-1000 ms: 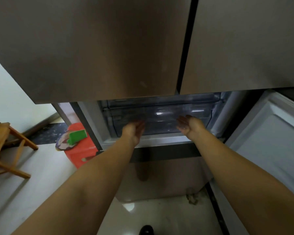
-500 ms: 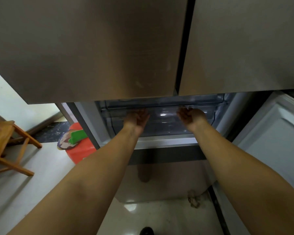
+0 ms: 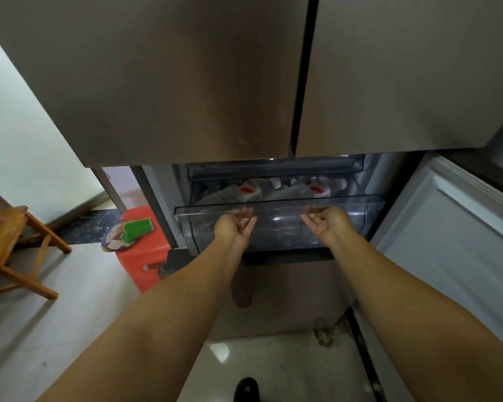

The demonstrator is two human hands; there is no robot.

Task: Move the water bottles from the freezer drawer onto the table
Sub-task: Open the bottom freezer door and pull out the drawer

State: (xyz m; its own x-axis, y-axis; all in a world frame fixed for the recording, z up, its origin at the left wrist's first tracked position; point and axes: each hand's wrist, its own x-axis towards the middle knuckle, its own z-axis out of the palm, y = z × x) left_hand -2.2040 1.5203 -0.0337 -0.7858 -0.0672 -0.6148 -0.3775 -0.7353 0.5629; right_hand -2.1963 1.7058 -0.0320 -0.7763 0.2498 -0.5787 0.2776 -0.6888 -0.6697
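Note:
The clear plastic freezer drawer (image 3: 282, 202) is pulled partway out below the closed upper fridge doors (image 3: 172, 82). Inside it lie several clear water bottles with red and white labels, one on the left (image 3: 246, 190) and one on the right (image 3: 314, 188). My left hand (image 3: 235, 227) and my right hand (image 3: 328, 224) are palm up at the drawer's front. Their fingers hook over its front lip and show through the plastic. The table is out of view.
The white inner side of the open freezer door (image 3: 447, 233) stands at the right. A red stool (image 3: 143, 256) carrying a green sponge (image 3: 137, 229) sits left of the fridge. A wooden chair (image 3: 9, 245) is at the far left. A second drawer (image 3: 273, 169) sits above.
Both hands took hold of the drawer front and drew it out toward me. The bottles inside, hidden before, now show.

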